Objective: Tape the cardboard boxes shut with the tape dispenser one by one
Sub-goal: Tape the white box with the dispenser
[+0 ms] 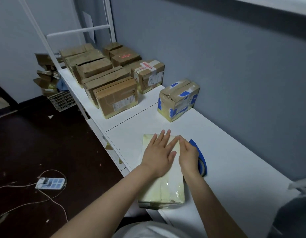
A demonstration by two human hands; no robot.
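Left hand (pixel 159 152) is pressing flat, fingers straight, on the pale box (pixel 167 188) at six o'clock; right hand (pixel 188 156) is bunching narrow fingers on its seam, maybe pinching; tape dispenser (pixel 202 163) is sitting at the box's three o'clock.

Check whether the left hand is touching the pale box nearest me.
Touching. The head view shows the left hand lying flat, palm down, on the top of the box, with no gap between them.

A long white worktop (pixel 234 152) runs along a blue-grey wall (pixel 217 57). A white metal frame (pixel 76 30) stands at its far end. A power strip (pixel 50 183) lies on the dark floor (pixel 46 143).
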